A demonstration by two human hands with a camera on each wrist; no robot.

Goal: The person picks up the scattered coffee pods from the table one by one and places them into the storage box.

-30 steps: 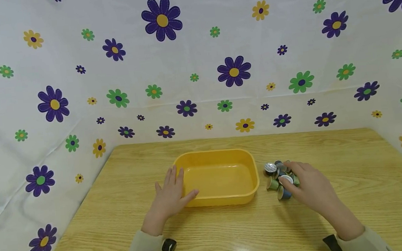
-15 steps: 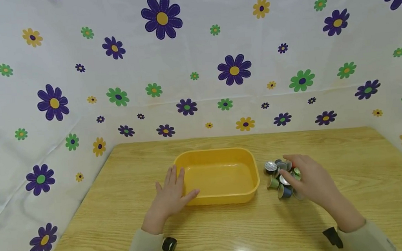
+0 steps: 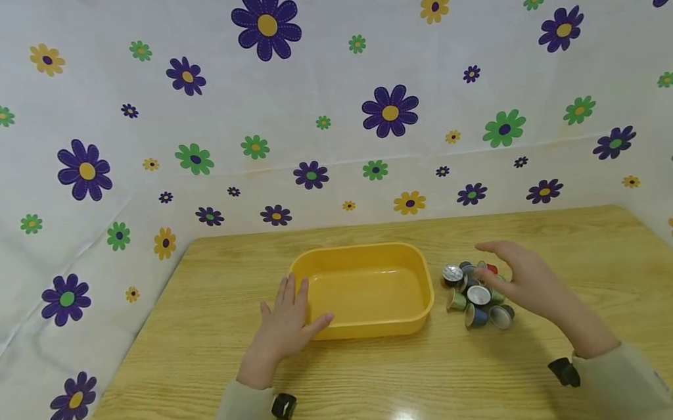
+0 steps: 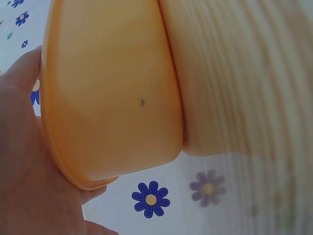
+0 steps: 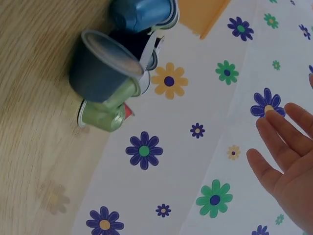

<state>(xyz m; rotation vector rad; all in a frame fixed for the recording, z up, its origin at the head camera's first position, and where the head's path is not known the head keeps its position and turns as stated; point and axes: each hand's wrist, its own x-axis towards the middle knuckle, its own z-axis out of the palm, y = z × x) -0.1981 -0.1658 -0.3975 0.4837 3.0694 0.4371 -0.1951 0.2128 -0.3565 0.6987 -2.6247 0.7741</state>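
A yellow plastic tub (image 3: 369, 329) stands on the wooden table. My left hand (image 3: 283, 326) rests with spread fingers on the tub's left rim; the left wrist view shows the hand against the tub's outer wall (image 4: 112, 98). To the tub's right lies a pile of small coffee capsules: a green one (image 3: 456, 301), blue one (image 3: 475, 316), silver-topped one (image 3: 478, 295) and others, with a bit of red at the back. My right hand (image 3: 535, 283) hovers above the pile's right side, fingers apart and holding nothing. In the right wrist view, the hand (image 5: 293, 166) is well apart from the capsules (image 5: 105, 66).
The wooden table (image 3: 386, 384) reaches back to a white cloth backdrop (image 3: 326, 79) with printed flowers, which also closes off both sides. Dark straps (image 3: 283, 406) show at the wrists.
My right hand has lifted off the capsule pile and opened wider, uncovering a capsule at the pile's front right and a red one behind. The left hand stays on the tub's rim.
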